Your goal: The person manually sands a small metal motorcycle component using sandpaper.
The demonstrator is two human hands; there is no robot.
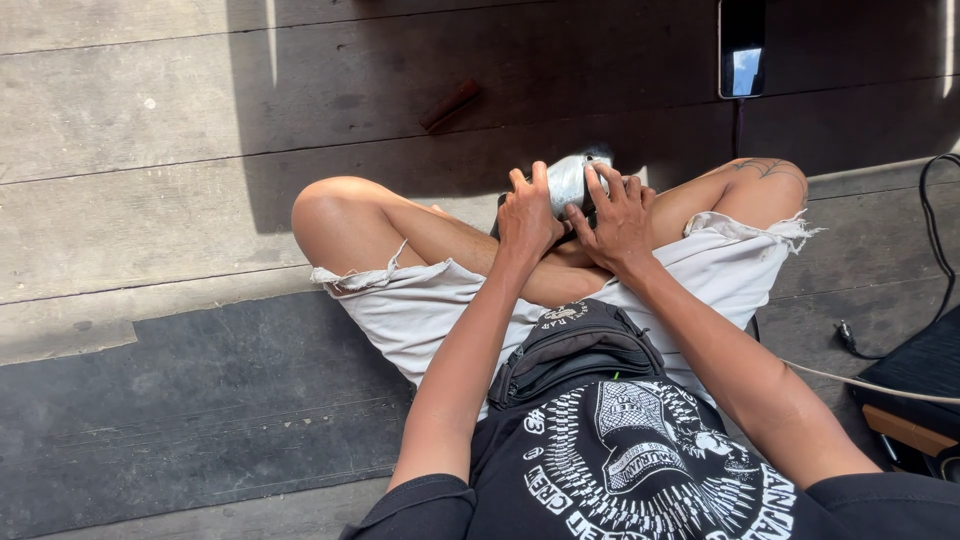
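While the person sits cross-legged on the wooden floor (150,130), both hands meet over the crossed shins and hold one small object. The left hand (527,218) grips the pale grey object (572,180) from its left side, with the fingers curled over its top. The right hand (620,222) closes on it from the right, with the fingers spread across its upper face, so both hands are clenched on the same thing. What the object is, I cannot tell, because the hands cover most of it. It lies above the ankles, near the middle of the floor boards. A black waist bag (575,350) rests on the lap below the hands. A phone (742,45) lies at the far edge of the floor, and a small brown stick (450,105) lies on the boards beyond the left knee.
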